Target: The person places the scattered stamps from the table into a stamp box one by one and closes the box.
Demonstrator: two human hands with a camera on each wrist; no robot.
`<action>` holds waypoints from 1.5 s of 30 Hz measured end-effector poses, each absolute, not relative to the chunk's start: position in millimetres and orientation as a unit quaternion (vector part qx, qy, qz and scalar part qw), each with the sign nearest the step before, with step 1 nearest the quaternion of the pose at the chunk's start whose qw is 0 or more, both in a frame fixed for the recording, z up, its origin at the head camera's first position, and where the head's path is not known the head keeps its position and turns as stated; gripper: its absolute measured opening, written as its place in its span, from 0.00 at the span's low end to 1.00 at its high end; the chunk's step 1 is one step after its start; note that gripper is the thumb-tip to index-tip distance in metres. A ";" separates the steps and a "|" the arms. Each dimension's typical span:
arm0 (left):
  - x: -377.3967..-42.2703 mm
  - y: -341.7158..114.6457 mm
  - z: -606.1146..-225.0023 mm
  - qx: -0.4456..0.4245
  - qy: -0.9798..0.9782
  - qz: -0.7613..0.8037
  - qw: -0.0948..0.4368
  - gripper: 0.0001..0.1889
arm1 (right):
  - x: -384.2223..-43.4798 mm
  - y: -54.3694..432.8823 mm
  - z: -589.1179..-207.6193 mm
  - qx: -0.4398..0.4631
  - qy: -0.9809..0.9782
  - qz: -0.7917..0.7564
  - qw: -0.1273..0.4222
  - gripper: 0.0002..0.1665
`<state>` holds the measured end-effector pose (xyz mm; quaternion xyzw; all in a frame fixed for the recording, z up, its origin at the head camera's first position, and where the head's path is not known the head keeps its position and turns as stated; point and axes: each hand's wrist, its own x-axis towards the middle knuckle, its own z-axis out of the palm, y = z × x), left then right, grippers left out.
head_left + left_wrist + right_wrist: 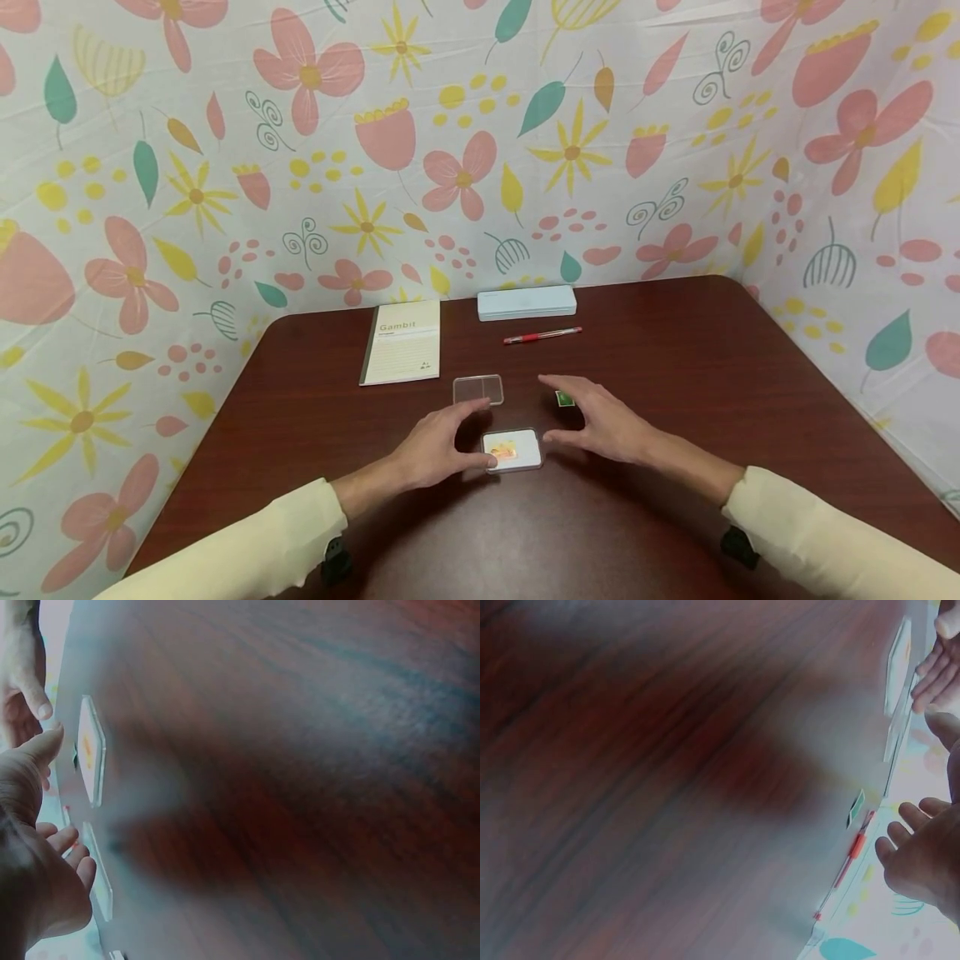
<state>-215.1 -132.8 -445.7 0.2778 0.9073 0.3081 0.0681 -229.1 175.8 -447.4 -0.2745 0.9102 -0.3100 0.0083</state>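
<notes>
A shallow clear case [532,452] holding a white insert with a small orange-yellow picture lies flat between my hands. My left hand [433,448] is at its left side, fingers apart and thumb over its edge in the head view; the left wrist view shows the thumb off the case [91,754]. To the right, my right hand [606,422] has thumb and fingers spread with nothing between them. A small green card [564,399] lies partly hidden behind that hand. Behind my left fingertips is a clear rectangular lid [472,388], its near edge partly covered.
A notebook [405,342] marked "Gambit" lies at the back left of the dark wood table [300,400]. A pale blue pencil case [527,302] sits along the back edge, with a red pen [542,336] before it. Flower-patterned cloth [465,167] hangs behind.
</notes>
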 end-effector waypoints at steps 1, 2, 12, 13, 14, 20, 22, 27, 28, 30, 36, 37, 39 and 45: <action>-214.6 -132.9 -446.9 0.280 0.907 0.306 0.068 0.45 | -230.0 177.0 -447.9 -0.273 0.911 -0.309 0.007 0.51; -214.0 -132.9 -447.9 0.282 0.907 0.306 0.069 0.45 | -230.9 178.2 -448.3 -0.271 0.911 -0.309 0.005 0.51; -206.4 -133.4 -456.7 0.284 0.910 0.295 0.067 0.45 | -241.0 190.1 -453.7 -0.259 0.916 -0.307 -0.012 0.48; -205.9 -133.4 -457.6 0.285 0.910 0.295 0.065 0.44 | -242.1 191.2 -454.1 -0.260 0.915 -0.307 -0.015 0.47; -205.4 -133.4 -458.4 0.285 0.910 0.295 0.064 0.44 | -243.3 192.4 -454.5 -0.261 0.915 -0.308 -0.019 0.46; -202.4 -133.2 -463.0 0.286 0.910 0.296 0.053 0.42 | -250.1 200.2 -456.2 -0.259 0.916 -0.305 -0.030 0.41; -201.8 -133.1 -464.6 0.287 0.910 0.295 0.050 0.42 | -252.0 202.2 -455.9 -0.256 0.916 -0.307 -0.027 0.40; -200.7 -132.6 -468.8 0.292 0.911 0.288 0.038 0.41 | -256.0 205.3 -456.3 -0.250 0.917 -0.311 -0.022 0.37; -200.4 -132.6 -469.6 0.292 0.912 0.286 0.034 0.41 | -256.7 205.7 -457.0 -0.249 0.917 -0.310 -0.022 0.37; -199.8 -132.4 -471.1 0.294 0.912 0.285 0.028 0.40 | -257.8 206.4 -458.8 -0.249 0.918 -0.307 -0.024 0.35; -198.2 -131.5 -475.1 0.289 0.915 0.281 0.019 0.40 | -260.4 208.0 -465.4 -0.247 0.922 -0.298 -0.030 0.33; -197.9 -131.3 -475.3 0.286 0.916 0.280 0.020 0.40 | -261.0 208.0 -466.2 -0.247 0.922 -0.297 -0.031 0.32; -197.3 -130.9 -475.4 0.282 0.918 0.279 0.019 0.39 | -262.2 208.0 -467.6 -0.249 0.922 -0.294 -0.035 0.31; -196.1 -129.9 -476.7 0.283 0.920 0.270 0.006 0.38 | -264.4 207.9 -469.9 -0.254 0.924 -0.284 -0.042 0.27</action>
